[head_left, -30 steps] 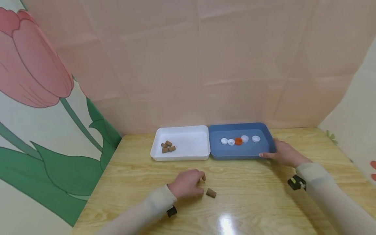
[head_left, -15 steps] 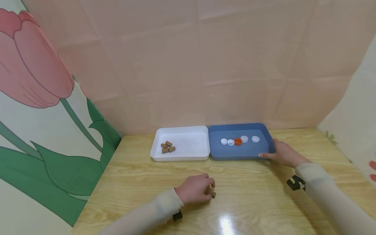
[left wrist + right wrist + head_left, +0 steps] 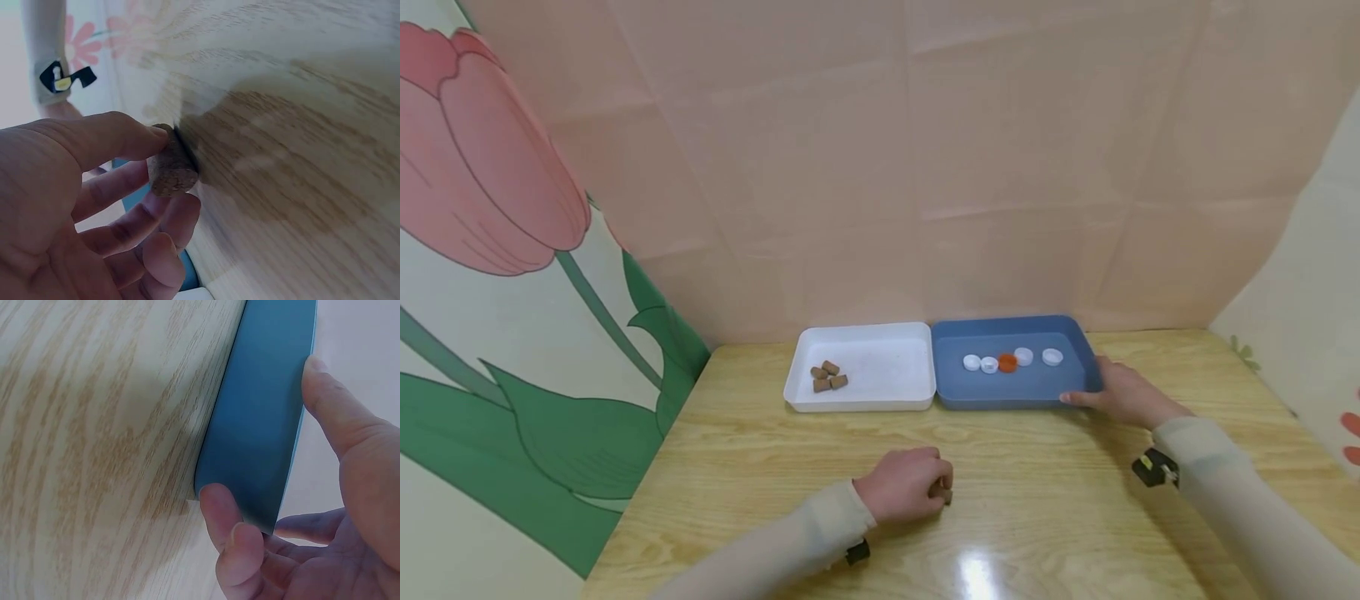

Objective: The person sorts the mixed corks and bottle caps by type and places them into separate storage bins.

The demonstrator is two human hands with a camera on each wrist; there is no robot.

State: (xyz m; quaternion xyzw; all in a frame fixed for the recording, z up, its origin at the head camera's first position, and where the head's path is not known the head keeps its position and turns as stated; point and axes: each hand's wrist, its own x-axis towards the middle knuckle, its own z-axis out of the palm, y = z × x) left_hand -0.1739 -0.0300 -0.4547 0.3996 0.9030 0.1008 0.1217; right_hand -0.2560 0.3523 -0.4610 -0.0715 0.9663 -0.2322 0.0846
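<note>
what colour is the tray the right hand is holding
Blue: the tray the right hand holds shows best in the head view.

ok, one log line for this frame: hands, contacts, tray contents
left hand: pinches cork on table | right hand: holds blue tray | white tray: corks | blue tray: bottle caps

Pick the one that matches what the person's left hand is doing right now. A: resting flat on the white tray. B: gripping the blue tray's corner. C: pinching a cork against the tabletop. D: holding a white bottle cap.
C: the left hand pinches a brown cork between fingertips, against the wooden table, as the left wrist view shows.
</note>
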